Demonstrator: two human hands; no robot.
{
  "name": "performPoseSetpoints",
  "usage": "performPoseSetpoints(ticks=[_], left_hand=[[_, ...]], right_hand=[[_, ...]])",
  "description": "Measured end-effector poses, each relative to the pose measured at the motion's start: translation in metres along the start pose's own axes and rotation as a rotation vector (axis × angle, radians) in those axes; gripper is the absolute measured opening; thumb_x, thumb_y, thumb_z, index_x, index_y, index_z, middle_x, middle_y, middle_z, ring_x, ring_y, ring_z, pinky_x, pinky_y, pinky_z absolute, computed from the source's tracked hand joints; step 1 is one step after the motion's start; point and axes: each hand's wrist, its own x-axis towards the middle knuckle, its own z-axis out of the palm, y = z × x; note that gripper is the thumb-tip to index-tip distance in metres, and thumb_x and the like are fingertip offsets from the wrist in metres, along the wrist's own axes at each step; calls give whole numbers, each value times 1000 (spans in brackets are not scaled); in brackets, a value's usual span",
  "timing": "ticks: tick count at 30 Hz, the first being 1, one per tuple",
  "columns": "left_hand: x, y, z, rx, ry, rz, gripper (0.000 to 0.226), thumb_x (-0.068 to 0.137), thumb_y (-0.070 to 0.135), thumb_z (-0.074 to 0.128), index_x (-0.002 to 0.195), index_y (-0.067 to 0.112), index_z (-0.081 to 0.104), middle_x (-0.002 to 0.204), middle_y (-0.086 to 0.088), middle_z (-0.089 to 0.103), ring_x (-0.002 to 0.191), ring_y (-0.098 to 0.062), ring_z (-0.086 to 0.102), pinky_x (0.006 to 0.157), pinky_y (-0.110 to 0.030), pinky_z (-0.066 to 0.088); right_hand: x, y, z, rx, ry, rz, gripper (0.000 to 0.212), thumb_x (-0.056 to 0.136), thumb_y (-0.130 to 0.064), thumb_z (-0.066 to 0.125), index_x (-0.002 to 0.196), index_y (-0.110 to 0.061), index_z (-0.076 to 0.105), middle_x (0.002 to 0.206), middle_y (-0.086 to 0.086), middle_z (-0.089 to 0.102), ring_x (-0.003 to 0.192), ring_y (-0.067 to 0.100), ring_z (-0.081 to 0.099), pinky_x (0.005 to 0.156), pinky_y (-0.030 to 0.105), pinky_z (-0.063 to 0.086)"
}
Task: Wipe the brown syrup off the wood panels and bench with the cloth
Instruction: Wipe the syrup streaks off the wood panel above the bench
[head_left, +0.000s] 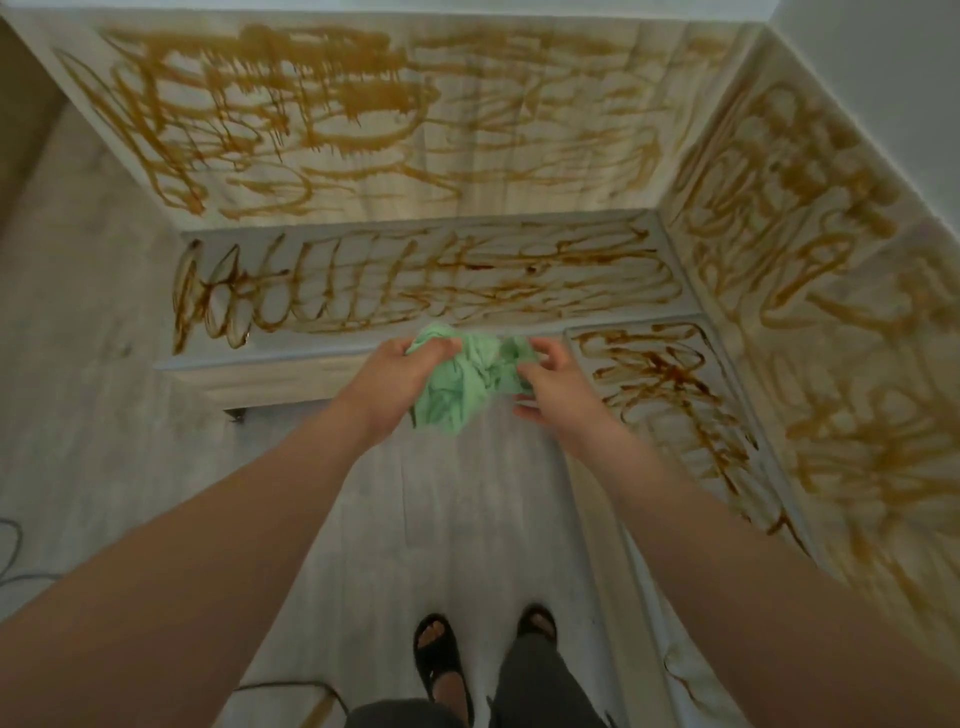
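Your left hand grips the bunched green cloth and your right hand pinches its other end, held in the air just before the bench. Brown syrup scrawls cover the wood panels and bench tops. Your sandals stand on the floor; a cable lies at left.

Black sandals, dark cable, pale floor
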Motion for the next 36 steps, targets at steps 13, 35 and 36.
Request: performPoseSetpoints(ticks=[13,35,36], left_hand=[[207,123,-65,-148,86,31,56,96,-7,55,129,38,52,121,-15,67,100,-32,72,85,-48,60],[369,252,-421,187,-26,129,51,93,0,60,130,34,56,127,-4,61,112,-25,67,92,-47,61],[375,257,-437,225,-31,85,48,92,11,64,133,34,56,127,-3,63,112,-24,67,95,-48,60]], right_hand=[[217,-149,96,-274,-294,-408,18,100,-28,69,111,-17,61,97,0,68,80,0,66,71,21,54],[358,-313,399,82,-390,-66,22,102,-14,61,122,-9,68,116,9,76,108,30,73,94,44,59],[357,-316,412,99,-406,-53,22,100,-10,62,120,-10,69,116,10,76,110,31,72,96,45,58]])
